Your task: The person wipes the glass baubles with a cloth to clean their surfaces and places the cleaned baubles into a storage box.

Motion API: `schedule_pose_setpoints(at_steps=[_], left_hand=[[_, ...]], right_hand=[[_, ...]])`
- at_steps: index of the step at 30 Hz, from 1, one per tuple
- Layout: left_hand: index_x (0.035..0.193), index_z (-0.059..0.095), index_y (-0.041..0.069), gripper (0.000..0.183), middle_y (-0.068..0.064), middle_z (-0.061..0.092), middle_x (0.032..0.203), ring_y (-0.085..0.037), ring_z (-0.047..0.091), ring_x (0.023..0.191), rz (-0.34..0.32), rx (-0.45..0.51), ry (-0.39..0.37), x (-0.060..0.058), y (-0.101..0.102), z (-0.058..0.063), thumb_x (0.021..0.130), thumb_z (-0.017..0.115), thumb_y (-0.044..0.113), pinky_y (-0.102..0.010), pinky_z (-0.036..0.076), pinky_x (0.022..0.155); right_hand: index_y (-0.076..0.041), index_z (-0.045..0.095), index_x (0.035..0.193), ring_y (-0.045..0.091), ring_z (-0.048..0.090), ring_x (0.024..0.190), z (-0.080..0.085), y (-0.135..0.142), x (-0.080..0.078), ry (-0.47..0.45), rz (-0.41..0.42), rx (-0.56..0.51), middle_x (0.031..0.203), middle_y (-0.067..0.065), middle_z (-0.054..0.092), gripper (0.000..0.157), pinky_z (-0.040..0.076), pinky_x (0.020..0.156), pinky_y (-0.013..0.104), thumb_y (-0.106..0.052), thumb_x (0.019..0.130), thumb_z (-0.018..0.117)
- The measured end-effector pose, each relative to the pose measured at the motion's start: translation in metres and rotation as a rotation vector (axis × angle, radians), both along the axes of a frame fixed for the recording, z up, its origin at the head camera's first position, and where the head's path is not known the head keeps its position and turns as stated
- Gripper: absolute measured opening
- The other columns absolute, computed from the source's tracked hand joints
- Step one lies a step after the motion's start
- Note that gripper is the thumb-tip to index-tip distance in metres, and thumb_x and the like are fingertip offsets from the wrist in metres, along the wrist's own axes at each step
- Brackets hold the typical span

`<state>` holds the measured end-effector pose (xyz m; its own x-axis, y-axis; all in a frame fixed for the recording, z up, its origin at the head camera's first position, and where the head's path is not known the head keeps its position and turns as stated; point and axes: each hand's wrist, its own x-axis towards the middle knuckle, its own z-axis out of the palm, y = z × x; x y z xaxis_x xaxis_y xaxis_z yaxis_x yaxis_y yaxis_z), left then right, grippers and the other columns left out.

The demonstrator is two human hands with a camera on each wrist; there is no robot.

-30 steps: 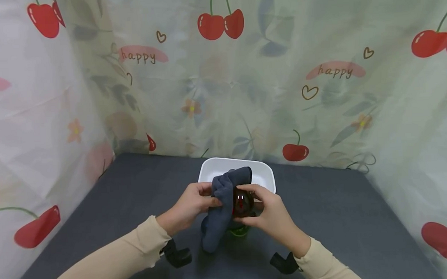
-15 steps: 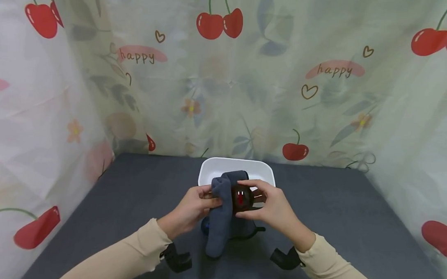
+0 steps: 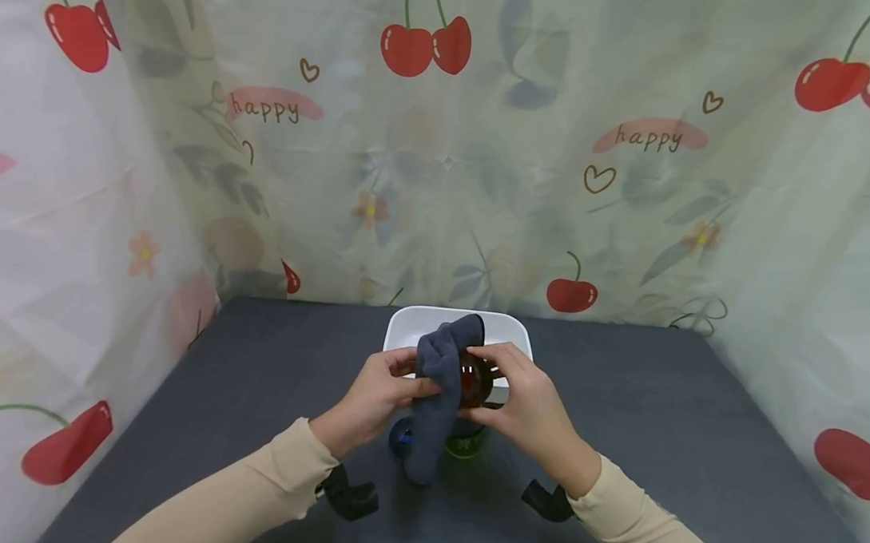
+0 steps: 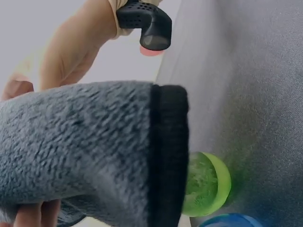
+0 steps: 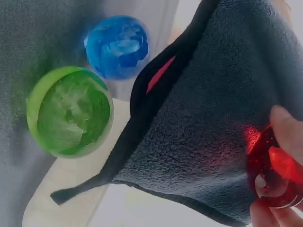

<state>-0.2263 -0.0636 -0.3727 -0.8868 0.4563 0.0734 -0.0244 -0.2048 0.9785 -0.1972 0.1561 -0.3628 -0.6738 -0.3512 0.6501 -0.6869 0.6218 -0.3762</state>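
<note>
My left hand (image 3: pixel 375 397) pinches a folded dark grey cloth (image 3: pixel 437 367) with a black edge, above the table's middle. My right hand (image 3: pixel 529 404) grips a see-through red ball (image 3: pixel 475 380) between thumb and fingers, against the cloth's right side. Beneath the cloth a green see-through round thing (image 3: pixel 466 444) and a blue ball (image 3: pixel 401 437) stand on the table, close together. In the right wrist view, the green round thing (image 5: pixel 71 113) and the blue ball (image 5: pixel 117 47) show beside the cloth (image 5: pixel 203 104), whose tab hangs down. The cloth hides part of the red ball.
A white rectangular tray (image 3: pixel 514 326) stands right behind the hands, its front part covered by them and the cloth. The dark grey table (image 3: pixel 649 424) extends to both sides. Printed curtains (image 3: pixel 432 184) wall it in at the back and sides.
The cloth has shifted and its hanging part has swung, so the green round thing and the blue ball show more than half a second ago. Both hands keep their holds, moving slightly.
</note>
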Motion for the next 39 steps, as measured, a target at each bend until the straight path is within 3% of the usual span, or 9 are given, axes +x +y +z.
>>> schedule_pose_setpoints(at_steps=[4,8,10,16,19,25,28,35,39], left_hand=[[0.134,0.050,-0.009,0.052,-0.006,0.067,0.112,-0.013,0.068,0.093,0.025,0.009,0.001,0.000,-0.003,-0.001,0.085,0.065,-0.002,-0.029,0.057,0.077],[0.141,0.043,-0.006,0.058,-0.007,0.065,0.118,-0.012,0.067,0.097,-0.039,0.014,-0.030,0.000,-0.004,0.001,0.086,0.062,0.000,-0.028,0.057,0.078],[0.143,0.042,-0.003,0.061,-0.007,0.064,0.120,-0.012,0.066,0.099,-0.075,0.018,-0.039,0.000,-0.005,0.001,0.086,0.062,0.002,-0.030,0.056,0.081],[0.138,0.047,-0.007,0.056,-0.003,0.067,0.113,-0.012,0.068,0.096,-0.066,-0.001,-0.023,-0.001,-0.012,-0.003,0.086,0.065,0.001,-0.030,0.057,0.079],[0.134,0.049,-0.010,0.053,-0.002,0.068,0.109,-0.012,0.068,0.092,-0.039,-0.017,-0.021,-0.001,-0.015,-0.007,0.085,0.066,-0.001,-0.028,0.057,0.076],[0.139,0.046,-0.006,0.059,-0.003,0.066,0.114,-0.013,0.067,0.096,-0.086,0.009,-0.031,-0.001,-0.014,-0.004,0.084,0.065,0.002,-0.029,0.057,0.078],[0.142,0.043,-0.003,0.062,-0.003,0.065,0.117,-0.014,0.065,0.100,-0.129,0.024,-0.040,0.000,-0.011,0.002,0.083,0.063,0.002,-0.030,0.056,0.080],[0.134,0.051,-0.007,0.055,-0.004,0.068,0.110,-0.014,0.067,0.096,-0.017,-0.011,-0.033,0.001,-0.008,0.007,0.082,0.067,0.000,-0.031,0.057,0.079],[0.133,0.052,-0.008,0.053,-0.006,0.068,0.111,-0.014,0.068,0.093,0.008,-0.015,-0.032,0.001,-0.009,0.004,0.082,0.066,-0.002,-0.030,0.057,0.078]], right_hand=[[-0.014,0.059,0.128,0.013,0.063,0.098,-0.004,0.002,-0.003,-0.074,0.078,-0.088,0.113,0.002,0.061,0.074,0.056,0.081,0.025,-0.014,0.061,0.092],[-0.013,0.059,0.127,0.012,0.064,0.098,-0.008,0.001,-0.004,-0.276,0.230,-0.317,0.118,0.007,0.060,0.070,0.055,0.085,0.026,-0.003,0.064,0.088],[-0.011,0.058,0.127,0.013,0.063,0.103,-0.009,0.000,-0.003,-0.301,0.243,-0.344,0.121,0.008,0.060,0.070,0.054,0.089,0.027,-0.002,0.064,0.088],[-0.015,0.061,0.123,0.014,0.059,0.108,-0.004,-0.005,-0.001,-0.062,0.039,-0.020,0.116,-0.001,0.061,0.073,0.053,0.090,0.031,-0.024,0.058,0.093],[-0.013,0.060,0.124,0.014,0.059,0.105,-0.004,-0.004,-0.001,-0.041,0.052,0.025,0.114,0.000,0.060,0.073,0.055,0.084,0.028,-0.023,0.059,0.093],[-0.009,0.059,0.126,0.012,0.062,0.106,-0.006,0.001,-0.004,-0.277,0.281,-0.299,0.119,0.008,0.060,0.072,0.054,0.087,0.026,0.000,0.062,0.088],[-0.007,0.057,0.128,0.010,0.062,0.107,-0.007,0.001,-0.004,-0.339,0.319,-0.395,0.122,0.011,0.060,0.072,0.054,0.088,0.027,0.003,0.063,0.087],[-0.011,0.057,0.125,0.014,0.059,0.106,-0.003,-0.002,-0.002,0.034,0.072,-0.042,0.116,0.003,0.059,0.076,0.054,0.085,0.027,-0.021,0.058,0.093],[-0.011,0.058,0.126,0.017,0.060,0.105,-0.002,0.000,-0.002,0.036,0.110,-0.055,0.116,0.003,0.059,0.075,0.056,0.080,0.027,-0.016,0.060,0.093]])
